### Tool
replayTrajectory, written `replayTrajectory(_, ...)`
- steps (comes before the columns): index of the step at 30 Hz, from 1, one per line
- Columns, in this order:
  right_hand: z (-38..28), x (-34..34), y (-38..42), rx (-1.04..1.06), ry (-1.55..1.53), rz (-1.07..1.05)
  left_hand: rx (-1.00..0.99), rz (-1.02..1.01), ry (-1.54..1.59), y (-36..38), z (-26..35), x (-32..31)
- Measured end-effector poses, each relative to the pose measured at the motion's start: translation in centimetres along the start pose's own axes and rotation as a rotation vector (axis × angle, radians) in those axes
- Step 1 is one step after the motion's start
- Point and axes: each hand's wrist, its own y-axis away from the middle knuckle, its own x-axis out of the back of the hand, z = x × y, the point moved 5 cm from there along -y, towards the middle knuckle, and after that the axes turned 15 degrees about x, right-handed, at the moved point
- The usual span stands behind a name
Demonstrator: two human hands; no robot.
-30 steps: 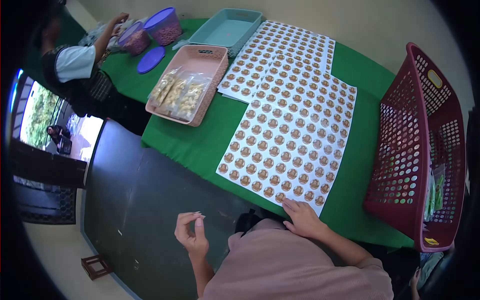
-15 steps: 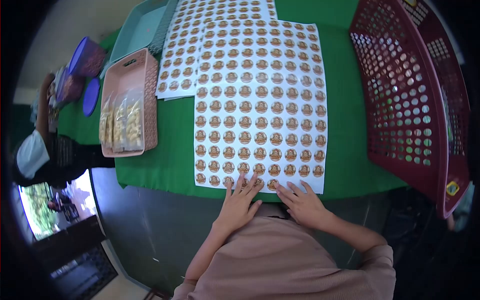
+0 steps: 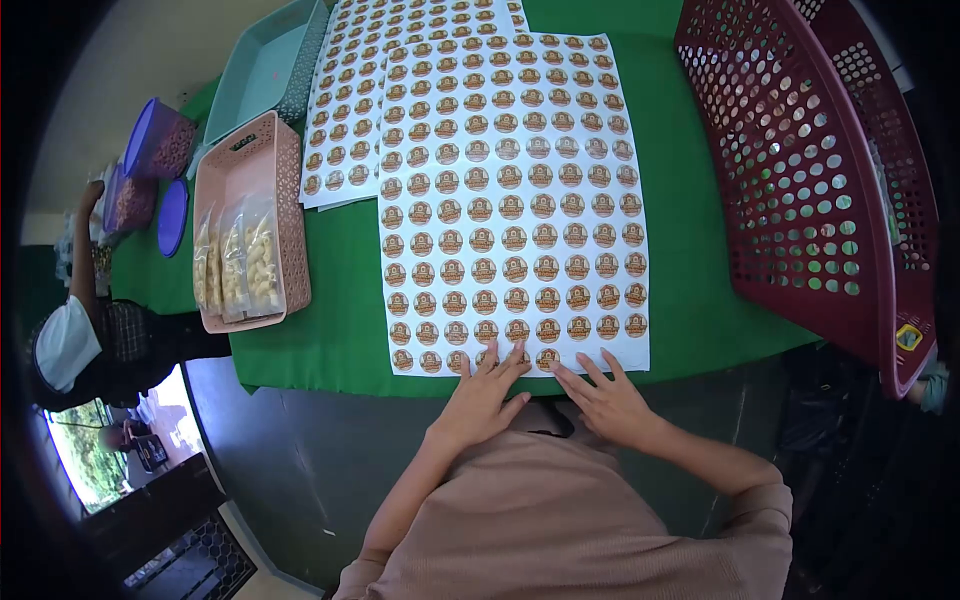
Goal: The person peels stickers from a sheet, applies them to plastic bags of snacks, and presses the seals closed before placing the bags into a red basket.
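A large white sheet (image 3: 511, 220) printed with rows of round brown labels lies flat on the green-covered table, its near edge along the table's front edge. My left hand (image 3: 484, 400) rests with spread fingers on the sheet's near edge, left of its middle. Fingers apart, my right hand (image 3: 606, 402) touches the same edge near the right corner. Neither hand holds anything. More label sheets (image 3: 345, 120) lie beyond and to the left, partly beneath the large one.
A pink basket (image 3: 297, 230) holding clear packets of pale snacks (image 3: 250, 262) stands left, with a teal basket (image 3: 262, 75) behind it. Purple-rimmed tubs (image 3: 160, 140), a purple lid (image 3: 172, 217) and a person (image 3: 75, 340) are far left. A tall maroon basket (image 3: 790, 180) stands right.
The view has shifted and tilted slightly. At the sheet's right corner, a label seen near my right hand no longer shows; both hands remain spread on the near edge.
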Motion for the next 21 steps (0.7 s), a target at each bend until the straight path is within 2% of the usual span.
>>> replayTrajectory(3, 0.1, 0.1, -0.1, 0.019, -0.012, 0.033, 0.029, -0.013, 0.119, -0.2, -0.3, 0.5)
replayTrajectory(12, 2.1, 2.3, -0.7, 0.197, -0.146, -0.048, 0.053, 0.086, 0.312, 0.1, -0.5, 0.4)
replayTrajectory(14, 3.4, 2.9, -1.2, 0.239, -0.501, -0.113, 0.066, 0.103, 0.320, 0.0, -0.5, 0.4)
replayTrajectory(18, 5.7, 2.3, -3.0, 0.330, -0.660, -0.158, 0.096, 0.176, 0.349, 0.1, -0.4, -0.1)
replayTrajectory(19, 6.2, 2.3, -3.5, 0.340, -0.731, -0.040, 0.108, 0.190, 0.358, 0.1, -0.5, -0.3)
replayTrajectory(21, 6.9, 1.9, -4.4, 0.323, -0.765, -0.082, 0.107, 0.287, 0.331, 0.2, -0.4, -0.9)
